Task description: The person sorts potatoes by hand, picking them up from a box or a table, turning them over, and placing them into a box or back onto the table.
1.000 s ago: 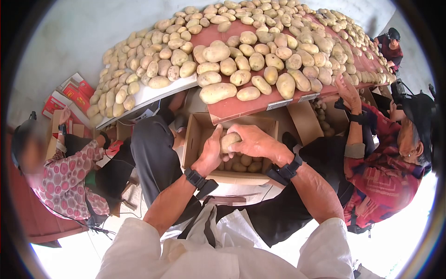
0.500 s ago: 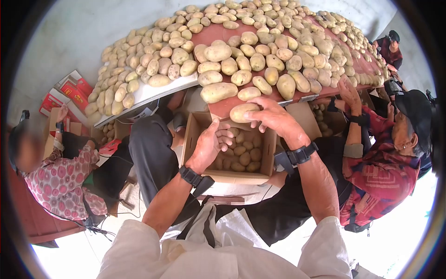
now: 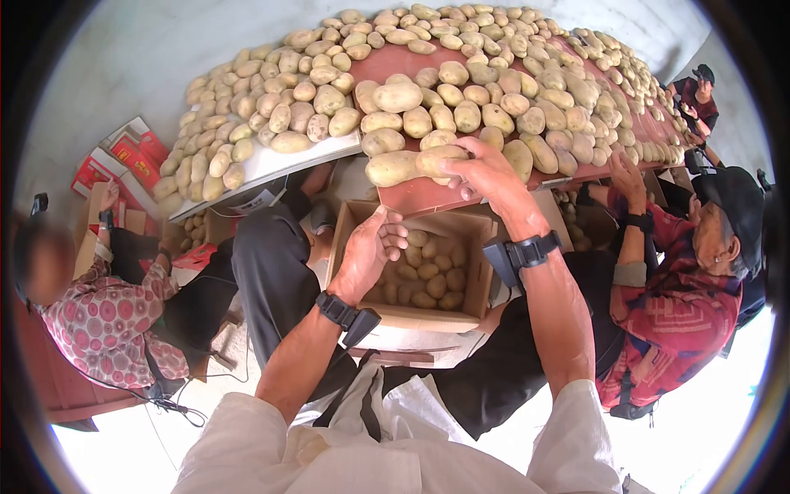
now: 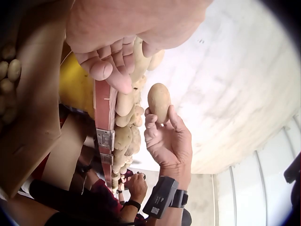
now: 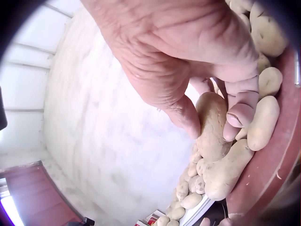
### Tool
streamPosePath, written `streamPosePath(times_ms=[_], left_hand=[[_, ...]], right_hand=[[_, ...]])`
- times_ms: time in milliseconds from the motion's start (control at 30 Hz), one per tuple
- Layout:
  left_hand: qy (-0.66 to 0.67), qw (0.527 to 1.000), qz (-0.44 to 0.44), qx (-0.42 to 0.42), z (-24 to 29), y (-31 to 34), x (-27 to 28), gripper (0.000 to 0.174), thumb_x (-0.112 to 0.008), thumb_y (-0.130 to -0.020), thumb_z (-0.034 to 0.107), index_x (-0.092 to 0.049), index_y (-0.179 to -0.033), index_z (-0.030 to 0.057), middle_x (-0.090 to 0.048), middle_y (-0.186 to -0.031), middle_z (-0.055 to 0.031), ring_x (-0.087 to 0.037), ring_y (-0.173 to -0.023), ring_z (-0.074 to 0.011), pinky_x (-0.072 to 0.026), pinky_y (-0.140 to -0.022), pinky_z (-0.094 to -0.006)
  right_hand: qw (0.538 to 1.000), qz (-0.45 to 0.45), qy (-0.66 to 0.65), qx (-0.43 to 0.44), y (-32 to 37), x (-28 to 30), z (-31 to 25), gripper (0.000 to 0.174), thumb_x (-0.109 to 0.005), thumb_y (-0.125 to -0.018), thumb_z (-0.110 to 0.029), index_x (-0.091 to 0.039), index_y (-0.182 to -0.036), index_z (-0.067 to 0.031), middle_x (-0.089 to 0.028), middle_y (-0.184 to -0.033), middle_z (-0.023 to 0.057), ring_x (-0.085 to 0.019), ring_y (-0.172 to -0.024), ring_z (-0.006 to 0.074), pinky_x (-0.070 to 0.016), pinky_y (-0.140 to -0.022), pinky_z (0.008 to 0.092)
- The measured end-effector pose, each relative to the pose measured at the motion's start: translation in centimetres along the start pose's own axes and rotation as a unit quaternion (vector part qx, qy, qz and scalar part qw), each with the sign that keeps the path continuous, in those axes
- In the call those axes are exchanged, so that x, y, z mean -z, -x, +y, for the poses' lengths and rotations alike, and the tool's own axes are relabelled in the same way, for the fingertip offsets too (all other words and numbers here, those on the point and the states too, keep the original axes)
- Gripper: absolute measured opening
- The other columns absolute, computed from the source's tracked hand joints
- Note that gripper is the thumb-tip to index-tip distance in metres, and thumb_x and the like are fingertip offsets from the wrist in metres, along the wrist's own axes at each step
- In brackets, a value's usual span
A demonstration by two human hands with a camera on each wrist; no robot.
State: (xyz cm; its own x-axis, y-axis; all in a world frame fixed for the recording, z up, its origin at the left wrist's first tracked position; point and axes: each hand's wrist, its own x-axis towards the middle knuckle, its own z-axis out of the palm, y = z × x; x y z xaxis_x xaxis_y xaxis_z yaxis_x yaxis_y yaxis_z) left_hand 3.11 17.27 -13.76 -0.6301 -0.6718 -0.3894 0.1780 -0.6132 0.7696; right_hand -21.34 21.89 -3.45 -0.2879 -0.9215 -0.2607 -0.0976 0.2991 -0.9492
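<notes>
My right hand point(image 3: 495, 179) pinches a smooth oval potato point(image 3: 436, 160) between thumb and fingers, over the front edge of the red tabletop point(image 3: 420, 198). In the right wrist view the held potato point(image 5: 211, 125) overlaps a long potato point(image 5: 229, 172) lying on the tabletop. My left hand point(image 3: 366, 253) holds nothing; its fingers hang loosely curled above the left part of a cardboard box point(image 3: 415, 319). Several potatoes point(image 3: 436, 267) lie in that box, below my hands. In the left wrist view the left hand's fingers point(image 4: 101, 70) are relaxed, and the held potato stands against the pale wall.
Many potatoes point(image 3: 568, 99) cover the tabletop, spreading over a white-edged surface point(image 3: 280, 165) at left. A person in a patterned shirt point(image 3: 111, 321) sits to the left, another in a red shirt point(image 3: 671, 305) to the right. Red and white boxes point(image 3: 132, 165) stand at the far left.
Both hands were together on the potato above the box. The left hand let go, while the right hand carried the potato up and forward to the tabletop's front edge.
</notes>
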Motion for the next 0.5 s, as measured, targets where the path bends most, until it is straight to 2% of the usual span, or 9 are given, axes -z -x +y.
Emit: streamPosePath(times_ms=[167,233,267,300,367,400,500], left_hand=[[0.010,1.000,0.010,-0.009,0.7,0.0,0.6,0.039,-0.046,-0.111,0.039,-0.060,-0.112,0.0031,-0.065,-0.091,-0.0065,-0.061,-0.077,-0.0165,-0.0455,-0.064,-0.0287],[0.011,1.000,0.016,-0.014,0.9,0.3,0.5,0.038,-0.046,-0.111,0.038,-0.060,-0.112,0.0027,-0.065,-0.091,-0.0069,-0.061,-0.077,-0.0170,-0.0454,-0.064,-0.0291],[0.009,1.000,0.017,-0.015,0.9,0.2,0.7,0.038,-0.046,-0.111,0.038,-0.060,-0.112,0.0027,-0.065,-0.091,-0.0069,-0.061,-0.077,-0.0170,-0.0454,-0.064,-0.0291],[0.012,1.000,0.022,-0.014,0.9,0.2,0.9,0.039,-0.046,-0.111,0.038,-0.060,-0.112,0.0026,-0.065,-0.091,-0.0071,-0.061,-0.077,-0.0170,-0.0454,-0.064,-0.0291],[0.014,0.999,0.031,-0.014,1.1,0.0,1.4,0.039,-0.046,-0.110,0.038,-0.060,-0.112,0.0025,-0.065,-0.091,-0.0072,-0.061,-0.077,-0.0171,-0.0455,-0.064,-0.0291],[0.015,0.999,0.036,-0.016,1.2,0.0,1.6,0.039,-0.046,-0.110,0.038,-0.060,-0.112,0.0025,-0.065,-0.091,-0.0074,-0.062,-0.077,-0.0172,-0.0455,-0.064,-0.0293],[0.019,0.999,0.040,-0.022,1.2,-0.1,1.9,0.039,-0.047,-0.110,0.039,-0.061,-0.111,0.0025,-0.066,-0.091,-0.0075,-0.062,-0.077,-0.0174,-0.0456,-0.064,-0.0295]], right_hand=[[1.000,0.015,0.001,0.019,-3.5,-1.6,-1.6,0.057,-0.074,-0.092,-0.018,-0.053,-0.140,0.0051,-0.068,-0.101,0.0104,-0.065,-0.078,0.0145,-0.0476,-0.056,0.0265],[0.995,-0.001,-0.070,0.067,-4.9,-2.1,-2.1,0.056,-0.073,-0.093,-0.016,-0.054,-0.141,0.0054,-0.068,-0.107,0.0123,-0.067,-0.082,0.0158,-0.0490,-0.057,0.0283],[0.992,0.020,-0.100,0.079,-6.1,-2.5,-1.7,0.057,-0.071,-0.091,-0.014,-0.053,-0.142,0.0033,-0.071,-0.102,0.0143,-0.069,-0.077,0.0178,-0.0507,-0.054,0.0316],[0.991,0.018,-0.102,0.079,-7.2,-2.5,-1.3,0.057,-0.071,-0.091,-0.014,-0.053,-0.142,0.0033,-0.071,-0.102,0.0143,-0.069,-0.077,0.0178,-0.0507,-0.054,0.0316],[0.989,0.093,0.067,0.097,-9.4,-2.3,-0.6,0.053,-0.069,-0.091,-0.013,-0.056,-0.140,0.0009,-0.073,-0.095,0.0135,-0.069,-0.069,0.0171,-0.0519,-0.055,0.0325],[0.980,0.106,0.112,0.122,-10.3,-2.2,-0.1,0.046,-0.066,-0.090,-0.012,-0.062,-0.135,-0.0006,-0.075,-0.090,0.0132,-0.067,-0.063,0.0163,-0.0525,-0.055,0.0330],[0.993,0.067,0.044,0.083,-10.6,-1.4,0.1,0.041,-0.063,-0.090,-0.011,-0.066,-0.130,0.0006,-0.076,-0.092,0.0138,-0.068,-0.065,0.0171,-0.0526,-0.056,0.0332]])
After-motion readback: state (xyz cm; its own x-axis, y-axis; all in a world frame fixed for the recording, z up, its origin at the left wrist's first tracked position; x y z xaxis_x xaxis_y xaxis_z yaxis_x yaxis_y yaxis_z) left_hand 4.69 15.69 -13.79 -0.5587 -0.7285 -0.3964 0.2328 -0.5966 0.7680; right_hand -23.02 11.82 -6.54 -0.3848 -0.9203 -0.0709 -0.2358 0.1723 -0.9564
